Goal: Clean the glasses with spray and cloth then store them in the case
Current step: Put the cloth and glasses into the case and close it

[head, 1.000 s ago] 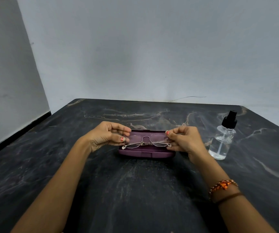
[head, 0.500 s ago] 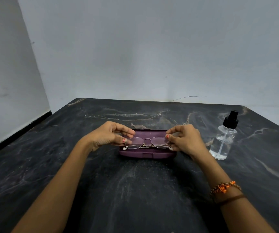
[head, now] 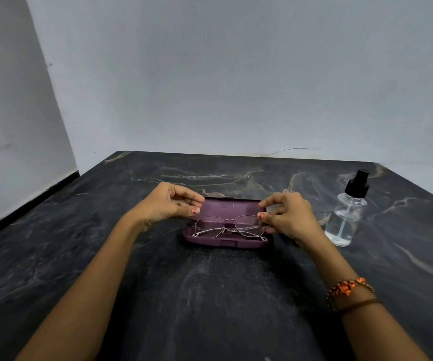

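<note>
Thin metal-framed glasses [head: 229, 227] lie folded inside the open purple case [head: 226, 242] at the middle of the table, its lid [head: 232, 207] tilted back. My right hand [head: 289, 217] pinches the right end of the glasses with thumb and fingers. My left hand [head: 166, 204] hovers just left of the lid, fingers curled and apart, clear of the frame. A clear spray bottle [head: 344, 220] with a black cap stands upright to the right of my right hand. No cloth is visible.
The table [head: 210, 295] is dark marble, set into a corner with pale walls behind and to the left. Its left edge drops toward a dark skirting. A beaded bracelet sits on my right wrist.
The glasses have gone down from above the case into its tray. My left hand has let go of the left end and lifted slightly.
</note>
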`<state>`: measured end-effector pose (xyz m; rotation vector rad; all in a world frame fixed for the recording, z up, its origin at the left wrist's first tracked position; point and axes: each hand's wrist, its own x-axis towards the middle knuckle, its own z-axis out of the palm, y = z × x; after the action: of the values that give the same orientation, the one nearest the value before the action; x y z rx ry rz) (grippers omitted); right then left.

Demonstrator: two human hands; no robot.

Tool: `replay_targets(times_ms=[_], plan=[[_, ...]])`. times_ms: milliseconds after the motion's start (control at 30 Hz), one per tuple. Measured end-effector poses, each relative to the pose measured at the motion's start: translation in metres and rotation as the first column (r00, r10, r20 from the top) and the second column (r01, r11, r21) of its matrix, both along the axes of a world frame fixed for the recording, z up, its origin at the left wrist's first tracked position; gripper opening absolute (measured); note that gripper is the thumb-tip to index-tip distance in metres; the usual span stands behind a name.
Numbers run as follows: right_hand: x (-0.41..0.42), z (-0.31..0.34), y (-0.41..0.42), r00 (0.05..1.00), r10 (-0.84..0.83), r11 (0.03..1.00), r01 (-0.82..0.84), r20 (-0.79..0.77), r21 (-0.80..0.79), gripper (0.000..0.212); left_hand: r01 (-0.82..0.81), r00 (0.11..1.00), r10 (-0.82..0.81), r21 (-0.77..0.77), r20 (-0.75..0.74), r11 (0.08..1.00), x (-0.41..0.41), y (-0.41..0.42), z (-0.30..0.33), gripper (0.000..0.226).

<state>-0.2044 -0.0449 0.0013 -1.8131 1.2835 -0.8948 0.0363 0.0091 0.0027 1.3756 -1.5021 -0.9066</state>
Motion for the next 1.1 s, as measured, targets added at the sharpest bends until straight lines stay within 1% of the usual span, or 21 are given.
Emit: replay_targets(times_ms=[167,267,333,400,533,633,767,867,900,933,967,1033,1100], plan=[[0.001,-0.003,-0.002,0.999,0.0,1.0,-0.001,-0.038,-0.028,0.009,-0.083,0.996,0.087,-0.096,0.038,0.992,0.0,0.0,0.0,0.033],[0.001,-0.003,-0.003,1.0,-0.007,1.0,0.007,-0.023,-0.027,0.008,-0.109,0.992,0.115,-0.102,0.052,0.989,0.002,0.0,0.0,0.035],[0.0,-0.004,-0.003,0.998,-0.034,0.999,0.033,0.046,0.003,0.009,-0.096,0.995,0.099,-0.077,0.033,0.992,0.001,-0.001,-0.001,0.033],[0.0,-0.004,-0.002,0.987,-0.053,0.998,0.046,0.148,0.052,0.014,-0.072,0.997,0.074,-0.054,0.018,0.996,-0.001,-0.002,-0.003,0.026],[-0.001,-0.002,0.0,0.935,-0.085,0.986,0.029,0.344,0.164,0.016,-0.043,0.997,0.044,-0.004,0.07,0.999,-0.004,-0.005,-0.006,0.014],[-0.002,-0.001,-0.002,0.887,-0.102,0.987,0.033,0.45,0.159,0.019,-0.065,0.994,0.065,0.002,0.092,0.998,-0.007,-0.005,-0.007,0.011],[-0.001,0.001,-0.002,0.825,-0.11,0.991,0.051,0.555,0.121,0.019,-0.098,0.981,0.117,-0.126,0.154,0.987,-0.01,-0.006,-0.005,0.013],[-0.002,0.003,-0.001,0.762,-0.129,0.991,0.07,0.635,0.117,0.017,-0.086,0.966,0.132,-0.207,0.222,0.975,-0.013,-0.006,-0.002,0.016],[-0.002,0.004,-0.001,0.741,-0.136,0.99,0.075,0.657,0.121,0.017,-0.08,0.966,0.131,-0.22,0.225,0.972,-0.014,-0.006,-0.001,0.017],[-0.002,0.004,-0.001,0.723,-0.142,0.989,0.077,0.676,0.125,0.017,-0.08,0.972,0.126,-0.224,0.198,0.971,-0.015,-0.006,-0.001,0.018],[-0.001,0.005,0.0,0.708,-0.143,0.989,0.071,0.691,0.131,0.017,-0.089,0.983,0.12,-0.217,0.136,0.972,-0.016,-0.006,0.0,0.019],[0.002,0.006,0.002,0.686,-0.121,0.991,0.036,0.717,0.132,0.016,-0.129,0.991,0.122,-0.171,-0.054,0.977,-0.015,-0.006,0.004,0.019],[0.006,0.007,0.005,0.676,-0.073,0.995,-0.003,0.733,0.101,0.014,-0.143,0.968,0.114,-0.114,-0.224,0.983,-0.011,-0.005,0.007,0.018]])
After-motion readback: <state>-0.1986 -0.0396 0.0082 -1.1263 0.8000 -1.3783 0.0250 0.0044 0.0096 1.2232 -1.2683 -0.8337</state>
